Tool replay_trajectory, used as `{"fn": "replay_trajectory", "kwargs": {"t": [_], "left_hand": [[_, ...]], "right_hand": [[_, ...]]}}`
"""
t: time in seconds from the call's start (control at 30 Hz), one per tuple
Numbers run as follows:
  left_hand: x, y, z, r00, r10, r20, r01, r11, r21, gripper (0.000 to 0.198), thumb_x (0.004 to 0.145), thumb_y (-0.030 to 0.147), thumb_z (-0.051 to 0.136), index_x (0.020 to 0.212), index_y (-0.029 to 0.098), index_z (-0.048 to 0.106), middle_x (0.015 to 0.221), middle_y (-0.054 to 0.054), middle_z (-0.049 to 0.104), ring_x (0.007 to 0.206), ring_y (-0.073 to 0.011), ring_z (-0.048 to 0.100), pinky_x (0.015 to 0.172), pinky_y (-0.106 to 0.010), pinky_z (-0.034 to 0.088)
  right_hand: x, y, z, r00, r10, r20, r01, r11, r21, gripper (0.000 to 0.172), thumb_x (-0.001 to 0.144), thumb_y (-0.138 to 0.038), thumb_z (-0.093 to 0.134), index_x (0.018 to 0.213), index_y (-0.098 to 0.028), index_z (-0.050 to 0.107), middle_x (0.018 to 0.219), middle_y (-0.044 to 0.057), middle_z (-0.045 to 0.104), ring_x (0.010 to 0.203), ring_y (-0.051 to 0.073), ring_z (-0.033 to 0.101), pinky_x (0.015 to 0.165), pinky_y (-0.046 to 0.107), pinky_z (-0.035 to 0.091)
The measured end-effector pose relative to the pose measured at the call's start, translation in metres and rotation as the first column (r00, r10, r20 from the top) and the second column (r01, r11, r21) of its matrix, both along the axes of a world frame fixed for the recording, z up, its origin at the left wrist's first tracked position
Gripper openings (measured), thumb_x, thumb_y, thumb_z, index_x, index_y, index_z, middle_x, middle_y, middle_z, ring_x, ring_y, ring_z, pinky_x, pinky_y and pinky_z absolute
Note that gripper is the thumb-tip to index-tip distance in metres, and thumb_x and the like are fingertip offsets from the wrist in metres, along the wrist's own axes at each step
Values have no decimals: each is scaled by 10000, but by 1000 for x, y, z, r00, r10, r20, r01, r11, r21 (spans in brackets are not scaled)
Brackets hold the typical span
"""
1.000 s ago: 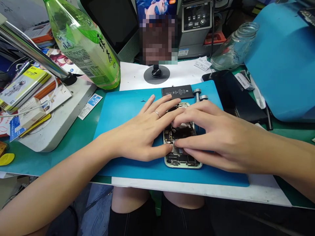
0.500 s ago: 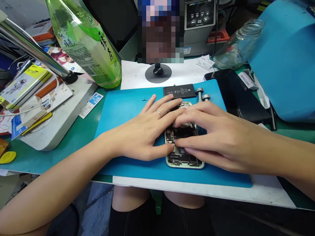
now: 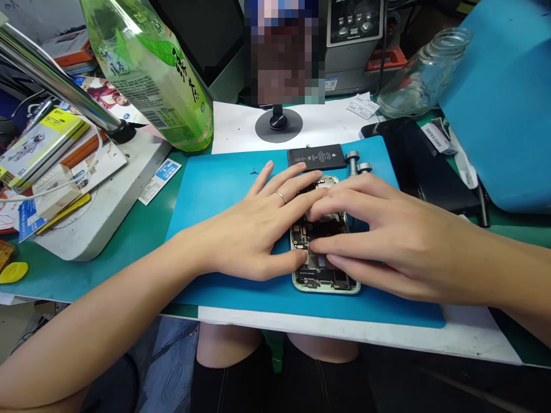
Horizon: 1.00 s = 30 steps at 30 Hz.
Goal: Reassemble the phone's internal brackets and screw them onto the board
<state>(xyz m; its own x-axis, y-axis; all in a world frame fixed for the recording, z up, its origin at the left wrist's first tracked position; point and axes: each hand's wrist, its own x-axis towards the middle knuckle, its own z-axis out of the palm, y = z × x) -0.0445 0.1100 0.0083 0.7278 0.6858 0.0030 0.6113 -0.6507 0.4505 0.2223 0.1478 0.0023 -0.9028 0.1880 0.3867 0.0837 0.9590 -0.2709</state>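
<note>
Opened phone [image 3: 327,279], left hand [image 3: 253,229] and right hand [image 3: 387,241] spread, pressing inside, battery [image 3: 316,156] print illegible

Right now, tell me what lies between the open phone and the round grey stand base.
In the head view, a black battery lies on the blue mat between the phone and the stand base.

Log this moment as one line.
left hand: resting on opened phone | right hand: fingers on its internals | battery: on blue mat, behind phone
</note>
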Motion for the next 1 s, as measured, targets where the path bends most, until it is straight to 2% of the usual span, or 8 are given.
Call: {"fn": "replay_trajectory", "kwargs": {"t": [0.17, 0.43, 0.67, 0.87, 1.0], "left_hand": [[0, 0, 0, 1000, -2, 10, 2, 1000, -2, 864, 962, 487, 692, 1705, 245, 324, 1828, -173, 255, 1726, -453, 104, 1365, -761, -37], [-1, 0, 0, 1000, 4, -11, -4, 1000, 2, 843, 982, 533, 670, 1702, 250, 336, 1834, -158, 243, 1738, -408, 85, 1376, -747, -36], [-1, 0, -1, 1000, 5, 1, -5, 1000, 3, 827, 970, 495, 691, 1692, 275, 352, 1834, -148, 251, 1732, -432, 100, 1370, -765, -18], [-1, 0, -1, 1000, 7, -12, -7, 1000, 10, 804, 965, 493, 680, 1673, 251, 386, 1832, -151, 249, 1734, -415, 103, 1387, -733, -26], [0, 0, 0, 1000, 0, -16, 0, 1000, 12, 790, 964, 478, 667, 1668, 243, 396, 1828, -160, 249, 1733, -421, 104, 1381, -747, -24]], "right_hand": [[-2, 1, 1, 1000, 8, 29, -9, 1000, 16, 217, 1032, -247, 607, 1120, -226, 803, 1305, 123, 607, 1229, 260, 531, 1037, 469, 514], [-1, 1, -3, 1000, 5, 21, -5, 1000, 3, 234, 1036, -256, 594, 1151, -244, 797, 1352, 116, 602, 1264, 261, 520, 1105, 503, 515], [2, 1, -3, 1000, 24, 12, -24, 999, 34, 242, 1035, -256, 583, 1122, -230, 807, 1316, 119, 611, 1257, 264, 521, 1115, 501, 515], [-1, 0, 4, 998, 15, 59, -23, 991, 132, 223, 1028, -251, 603, 1107, -203, 806, 1275, 127, 649, 1238, 284, 580, 1007, 473, 555], [-2, -2, 5, 997, 15, 70, -28, 982, 187, 224, 1036, -246, 597, 1118, -183, 796, 1284, 134, 654, 1247, 287, 587, 1018, 470, 543]]}}
